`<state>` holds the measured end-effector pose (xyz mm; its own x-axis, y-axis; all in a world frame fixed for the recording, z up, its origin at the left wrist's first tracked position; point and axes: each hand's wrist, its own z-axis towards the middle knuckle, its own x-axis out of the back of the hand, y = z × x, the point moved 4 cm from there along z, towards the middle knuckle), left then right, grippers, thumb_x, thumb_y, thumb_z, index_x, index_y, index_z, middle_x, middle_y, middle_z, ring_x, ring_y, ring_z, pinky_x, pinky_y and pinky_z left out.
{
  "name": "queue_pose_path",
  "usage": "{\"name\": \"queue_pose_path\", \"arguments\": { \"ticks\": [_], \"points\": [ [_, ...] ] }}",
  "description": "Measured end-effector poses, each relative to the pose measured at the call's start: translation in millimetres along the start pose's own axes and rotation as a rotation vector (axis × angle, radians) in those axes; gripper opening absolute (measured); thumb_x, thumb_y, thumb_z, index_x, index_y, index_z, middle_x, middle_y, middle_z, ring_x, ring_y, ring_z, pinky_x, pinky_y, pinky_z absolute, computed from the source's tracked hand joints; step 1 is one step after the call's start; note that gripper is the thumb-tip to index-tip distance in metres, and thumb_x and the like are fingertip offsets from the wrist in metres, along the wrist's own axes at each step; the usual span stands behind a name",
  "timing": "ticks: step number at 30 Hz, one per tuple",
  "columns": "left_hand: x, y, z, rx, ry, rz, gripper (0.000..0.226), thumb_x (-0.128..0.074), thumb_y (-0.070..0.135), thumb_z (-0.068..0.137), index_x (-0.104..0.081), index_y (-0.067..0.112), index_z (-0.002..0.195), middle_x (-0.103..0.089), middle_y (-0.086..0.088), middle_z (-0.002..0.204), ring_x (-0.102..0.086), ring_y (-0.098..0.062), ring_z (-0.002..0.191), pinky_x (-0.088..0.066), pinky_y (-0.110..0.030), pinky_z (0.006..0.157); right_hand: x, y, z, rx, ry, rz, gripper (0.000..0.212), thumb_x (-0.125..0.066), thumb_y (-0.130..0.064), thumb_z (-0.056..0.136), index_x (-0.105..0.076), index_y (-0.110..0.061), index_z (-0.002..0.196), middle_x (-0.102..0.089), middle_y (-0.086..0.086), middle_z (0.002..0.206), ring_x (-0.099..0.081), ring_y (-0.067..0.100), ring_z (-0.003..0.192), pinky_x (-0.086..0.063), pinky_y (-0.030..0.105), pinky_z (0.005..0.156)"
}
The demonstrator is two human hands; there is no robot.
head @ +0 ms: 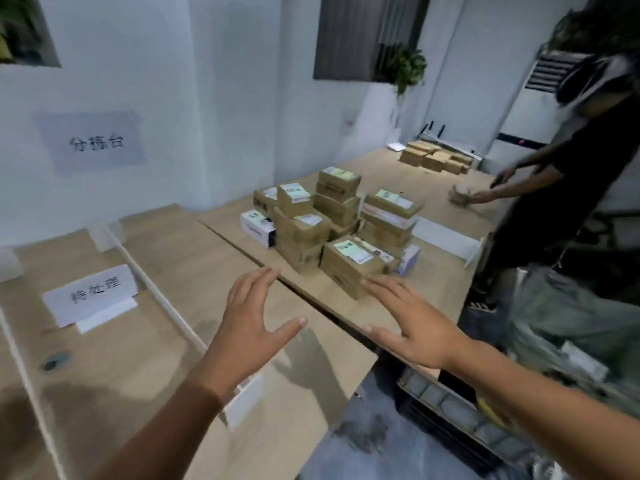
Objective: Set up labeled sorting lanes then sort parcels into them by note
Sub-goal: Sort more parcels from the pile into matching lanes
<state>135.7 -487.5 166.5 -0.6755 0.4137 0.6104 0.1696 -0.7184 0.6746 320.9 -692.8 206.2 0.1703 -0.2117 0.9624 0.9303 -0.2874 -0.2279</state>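
Left hand point(247, 322) and right hand point(414, 322): both spread flat, holding nothing; parcel stack point(332, 226) just beyond right fingertips.

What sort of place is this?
Probably a parcel-sorting room: a heap of brown cardboard parcels with paper notes on wooden tables, a white handwritten lane card standing nearby, and a pale paper sign on the wall.

brown cardboard parcels point(332, 233) with pale notes stacked mid-table, white lane label point(89, 294) upright at left, thin white divider strip point(156, 292) beside it
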Motion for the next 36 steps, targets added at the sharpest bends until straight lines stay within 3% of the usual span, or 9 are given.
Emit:
{"name": "queue_pose_path", "arguments": {
  "ticks": [6,12,17,19,22,28,32,34,36],
  "points": [
    [-117,76,67,-0.069,-0.084,-0.096,0.089,-0.072,0.064,0.079,-0.032,0.037,0.154,-0.027,0.016,0.158,-0.015,0.001,0.147,-0.020,-0.029,0.120,51,131,-35,-0.126,0.091,0.028,0.080,-0.039,-0.075,0.093,-0.028,-0.030,0.159,-0.030,-0.009,0.161,-0.023,0.009,0.147,-0.024,0.032,0.121],
    [-217,82,156,-0.046,-0.164,-0.098,0.091,-0.070,0.068,0.078,-0.028,0.039,0.154,-0.023,0.020,0.157,-0.016,-0.002,0.148,-0.021,-0.031,0.119,42,246,1,-0.146,0.108,0.076,0.080,-0.039,-0.074,0.093,-0.025,-0.031,0.159,-0.029,-0.013,0.159,-0.021,0.005,0.147,-0.021,0.026,0.119],
    [-296,69,248,0.079,-0.157,-0.128,0.094,-0.077,0.059,0.079,-0.031,0.033,0.156,-0.026,0.010,0.159,-0.021,-0.011,0.148,-0.027,-0.042,0.122,37,340,57,-0.099,0.076,0.055,0.074,-0.043,-0.071,0.095,-0.014,-0.043,0.158,-0.013,-0.040,0.152,-0.015,-0.010,0.144,-0.008,0.005,0.112],
    [-321,70,280,0.104,-0.141,-0.106,0.096,-0.079,0.056,0.078,-0.032,0.027,0.157,-0.028,0.004,0.160,-0.022,-0.015,0.148,-0.026,-0.041,0.122,41,372,82,-0.088,0.030,0.043,0.075,-0.045,-0.069,0.096,-0.016,-0.042,0.159,-0.018,-0.033,0.156,-0.015,-0.007,0.145,-0.007,0.002,0.110],
    [-352,74,318,0.133,-0.124,-0.065,0.099,-0.081,0.053,0.077,-0.031,0.023,0.157,-0.026,0.000,0.162,-0.024,-0.017,0.150,-0.026,-0.039,0.121,52,421,123,-0.087,0.018,0.053,0.076,-0.047,-0.068,0.095,-0.022,-0.035,0.159,-0.028,-0.015,0.159,-0.021,0.002,0.147,-0.010,0.007,0.112],
    [-413,50,381,0.280,-0.157,-0.068,0.112,-0.079,0.068,0.068,-0.016,0.041,0.157,-0.004,0.015,0.167,-0.013,-0.014,0.154,-0.028,-0.048,0.121,36,524,216,-0.041,-0.024,0.162,0.084,-0.051,-0.072,0.087,-0.019,-0.040,0.158,-0.024,-0.015,0.160,-0.023,0.007,0.147,-0.032,0.036,0.119],
    [-462,24,420,0.396,-0.155,-0.019,0.124,-0.079,0.076,0.061,-0.002,0.051,0.155,0.007,0.014,0.168,-0.002,-0.017,0.156,-0.019,-0.047,0.122,13,594,288,0.039,-0.077,0.239,0.090,-0.068,-0.065,0.084,-0.014,-0.052,0.154,-0.017,-0.018,0.159,-0.021,0.005,0.145,-0.033,0.033,0.115],
    [-484,16,436,0.412,-0.137,-0.039,0.126,-0.080,0.076,0.059,0.003,0.058,0.151,0.010,0.016,0.168,0.001,-0.014,0.156,-0.014,-0.042,0.119,3,623,322,0.093,-0.133,0.245,0.098,-0.071,-0.071,0.078,-0.003,-0.064,0.149,-0.009,-0.023,0.159,-0.017,0.006,0.146,-0.031,0.032,0.113],
    [-502,9,454,0.415,-0.129,-0.045,0.125,-0.081,0.075,0.058,0.004,0.063,0.149,0.013,0.020,0.166,0.005,-0.008,0.153,-0.012,-0.036,0.114,-10,649,351,0.126,-0.173,0.217,0.105,-0.072,-0.075,0.073,-0.004,-0.063,0.151,-0.006,-0.022,0.161,-0.016,0.012,0.149,-0.031,0.037,0.115]
  ]
}}
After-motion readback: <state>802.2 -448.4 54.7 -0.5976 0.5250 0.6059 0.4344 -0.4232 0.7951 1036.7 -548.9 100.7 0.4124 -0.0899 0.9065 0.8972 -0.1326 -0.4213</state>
